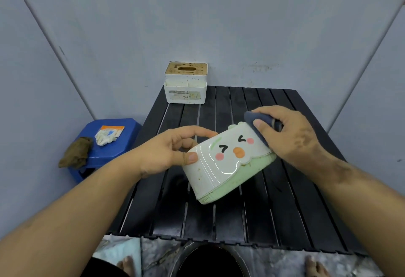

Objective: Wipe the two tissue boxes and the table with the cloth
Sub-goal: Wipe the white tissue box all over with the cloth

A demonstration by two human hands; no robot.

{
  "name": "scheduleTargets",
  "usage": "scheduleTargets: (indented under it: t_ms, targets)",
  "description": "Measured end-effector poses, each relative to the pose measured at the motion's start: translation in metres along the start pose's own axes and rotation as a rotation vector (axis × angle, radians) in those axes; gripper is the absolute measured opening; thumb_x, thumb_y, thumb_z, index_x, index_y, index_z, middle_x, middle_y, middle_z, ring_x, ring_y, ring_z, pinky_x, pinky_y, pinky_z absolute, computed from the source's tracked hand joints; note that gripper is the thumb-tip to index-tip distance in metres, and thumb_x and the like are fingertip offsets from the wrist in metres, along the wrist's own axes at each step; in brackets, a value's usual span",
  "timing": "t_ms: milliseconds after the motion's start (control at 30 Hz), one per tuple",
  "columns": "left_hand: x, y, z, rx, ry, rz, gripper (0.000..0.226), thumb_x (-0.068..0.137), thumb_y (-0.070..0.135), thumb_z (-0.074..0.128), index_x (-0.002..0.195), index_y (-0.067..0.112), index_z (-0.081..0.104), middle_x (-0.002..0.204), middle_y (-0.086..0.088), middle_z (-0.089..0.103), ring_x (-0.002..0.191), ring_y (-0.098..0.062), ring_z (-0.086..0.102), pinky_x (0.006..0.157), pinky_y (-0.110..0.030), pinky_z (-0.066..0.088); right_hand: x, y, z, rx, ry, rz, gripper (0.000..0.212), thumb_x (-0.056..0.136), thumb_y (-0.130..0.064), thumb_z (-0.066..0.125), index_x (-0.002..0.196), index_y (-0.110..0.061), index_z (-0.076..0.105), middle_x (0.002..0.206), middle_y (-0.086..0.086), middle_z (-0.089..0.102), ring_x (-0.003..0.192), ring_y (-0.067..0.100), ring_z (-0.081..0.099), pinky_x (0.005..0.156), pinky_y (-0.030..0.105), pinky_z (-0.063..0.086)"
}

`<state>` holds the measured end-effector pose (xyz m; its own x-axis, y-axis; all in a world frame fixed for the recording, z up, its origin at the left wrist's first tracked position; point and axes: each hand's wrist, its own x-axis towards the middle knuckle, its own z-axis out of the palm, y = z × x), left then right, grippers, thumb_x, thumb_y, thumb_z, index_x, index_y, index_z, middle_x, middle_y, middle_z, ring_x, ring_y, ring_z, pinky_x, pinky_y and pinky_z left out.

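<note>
Forearms frame the duck-face tissue box (228,162), long axis near-left to far-right; our left hand (173,147) pinches its left end, right hand (289,132) grips cloth (260,123) at far-right end (nearer for wiping).

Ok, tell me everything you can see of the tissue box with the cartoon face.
The tissue box is glossy white plastic on a pale green base, with a winking face, pink cheeks and an orange beak. It is tipped on edge on the black slatted table, face toward the camera, with small brown specks on it. The left hand grips its left end; the right hand presses a dark blue cloth against its right end.
</note>
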<state>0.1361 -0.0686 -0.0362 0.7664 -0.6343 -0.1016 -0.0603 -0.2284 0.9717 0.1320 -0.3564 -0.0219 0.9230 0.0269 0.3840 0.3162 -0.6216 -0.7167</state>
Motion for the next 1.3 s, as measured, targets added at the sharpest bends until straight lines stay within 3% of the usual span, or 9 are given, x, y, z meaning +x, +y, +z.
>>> scheduleTargets:
  t_ms: [67, 200, 333, 433, 700, 767, 900, 1100, 1300]
  targets:
    - [0.001, -0.002, 0.001, -0.001, 0.01, 0.005, 0.061, 0.083, 0.031, 0.071, 0.142, 0.028, 0.056, 0.12, -0.021, 0.07, 0.115, -0.035, 0.068, 0.099, -0.042, 0.056, -0.009, -0.017, 0.008, -0.139, 0.012, -0.223, 0.024, 0.087, -0.016, 0.067, 0.11, -0.023, 0.07, 0.107, -0.013, 0.065, 0.101, 0.013, 0.054, 0.095, 0.029, 0.046]
    - [0.0, -0.003, 0.002, -0.04, 0.035, 0.012, 0.059, 0.083, 0.028, 0.073, 0.14, 0.029, 0.057, 0.119, -0.028, 0.068, 0.11, -0.034, 0.068, 0.095, -0.037, 0.055, -0.025, -0.042, 0.023, -0.188, -0.197, -0.492, 0.029, 0.085, -0.024, 0.066, 0.114, -0.024, 0.068, 0.111, -0.017, 0.062, 0.097, 0.013, 0.046, 0.09, 0.018, 0.036]
    - [-0.001, -0.001, 0.002, -0.011, 0.022, -0.006, 0.055, 0.089, 0.017, 0.069, 0.141, 0.028, 0.055, 0.118, -0.02, 0.072, 0.111, -0.03, 0.07, 0.093, -0.038, 0.056, -0.01, -0.022, 0.006, -0.176, -0.113, -0.375, 0.025, 0.087, -0.024, 0.068, 0.112, -0.025, 0.069, 0.107, -0.015, 0.066, 0.099, 0.006, 0.05, 0.091, 0.025, 0.04]
    - [-0.003, 0.001, 0.005, -0.016, 0.013, 0.0, 0.058, 0.086, 0.025, 0.072, 0.141, 0.031, 0.055, 0.115, -0.016, 0.073, 0.106, -0.025, 0.071, 0.09, -0.035, 0.056, -0.009, -0.012, 0.003, -0.204, 0.014, -0.219, 0.023, 0.088, -0.022, 0.065, 0.11, -0.024, 0.069, 0.106, -0.011, 0.066, 0.1, 0.017, 0.054, 0.094, 0.036, 0.044]
    - [-0.005, 0.0, 0.006, -0.004, 0.006, 0.009, 0.053, 0.09, 0.013, 0.07, 0.138, 0.033, 0.056, 0.113, -0.026, 0.069, 0.095, -0.017, 0.07, 0.084, -0.03, 0.054, -0.043, -0.049, 0.027, -0.183, -0.278, -0.65, 0.027, 0.086, -0.022, 0.064, 0.112, -0.019, 0.068, 0.111, -0.011, 0.062, 0.097, 0.019, 0.048, 0.091, 0.029, 0.041]
    - [-0.004, -0.001, 0.006, -0.014, 0.004, 0.005, 0.056, 0.088, 0.018, 0.073, 0.139, 0.032, 0.055, 0.117, -0.031, 0.067, 0.1, -0.025, 0.07, 0.089, -0.039, 0.056, -0.032, -0.035, 0.019, -0.181, -0.193, -0.564, 0.028, 0.084, -0.024, 0.065, 0.111, -0.018, 0.069, 0.109, -0.009, 0.064, 0.097, 0.018, 0.05, 0.093, 0.025, 0.04]
    - [-0.004, -0.001, 0.007, -0.008, -0.001, 0.008, 0.058, 0.089, 0.018, 0.074, 0.141, 0.032, 0.054, 0.119, -0.033, 0.065, 0.102, -0.029, 0.07, 0.091, -0.041, 0.056, -0.027, -0.025, 0.016, -0.248, 0.001, -0.315, 0.027, 0.082, -0.015, 0.07, 0.109, -0.018, 0.07, 0.104, -0.006, 0.063, 0.097, 0.021, 0.048, 0.09, 0.04, 0.045]
    - [-0.002, 0.0, 0.008, 0.046, 0.019, 0.021, 0.053, 0.087, 0.008, 0.071, 0.134, 0.028, 0.056, 0.112, -0.027, 0.069, 0.098, -0.028, 0.065, 0.089, -0.037, 0.053, -0.049, -0.059, 0.039, -0.245, -0.194, -0.601, 0.025, 0.087, -0.02, 0.057, 0.111, -0.02, 0.067, 0.108, -0.006, 0.062, 0.09, 0.022, 0.046, 0.084, 0.03, 0.041]
    - [-0.002, 0.002, 0.012, 0.053, 0.038, 0.007, 0.06, 0.087, 0.014, 0.073, 0.14, 0.033, 0.055, 0.116, -0.03, 0.068, 0.099, -0.024, 0.07, 0.09, -0.039, 0.057, -0.026, -0.031, 0.025, -0.275, 0.017, -0.271, 0.029, 0.089, -0.011, 0.064, 0.116, -0.022, 0.067, 0.108, -0.005, 0.062, 0.097, 0.025, 0.044, 0.087, 0.033, 0.04]
